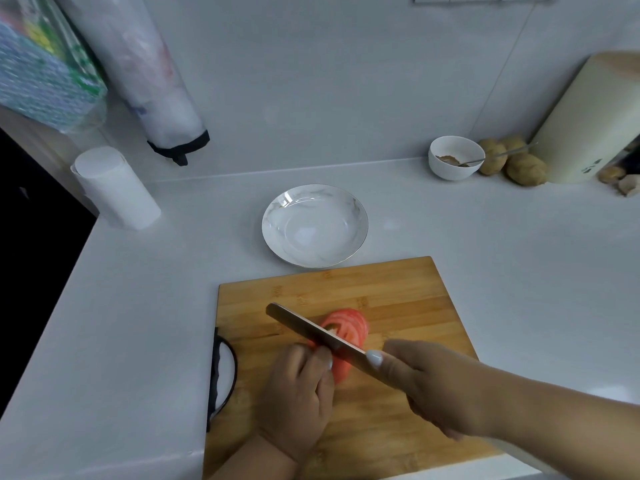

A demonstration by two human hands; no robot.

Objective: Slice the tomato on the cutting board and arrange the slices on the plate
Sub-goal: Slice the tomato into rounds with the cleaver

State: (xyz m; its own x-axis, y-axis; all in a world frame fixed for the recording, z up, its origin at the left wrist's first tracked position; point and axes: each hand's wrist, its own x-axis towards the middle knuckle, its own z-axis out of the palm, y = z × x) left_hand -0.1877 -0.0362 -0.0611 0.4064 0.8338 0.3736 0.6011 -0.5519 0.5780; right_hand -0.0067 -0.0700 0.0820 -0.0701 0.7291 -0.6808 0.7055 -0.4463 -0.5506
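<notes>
Tomato [346, 329]: on the cutting board [398, 289], slices fanned beyond the knife [311, 332].
Left hand [298, 396]: grip pinching the uncut end.
Right hand [440, 386]: grip wrapped round the knife (blade crosses the tomato).
Plate [277, 216]: bare, just beyond the board.

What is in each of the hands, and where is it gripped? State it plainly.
The right hand grips the knife by its handle, blade across the tomato. The left hand steadies the tomato's near end with its fingertips on the cutting board.
</notes>
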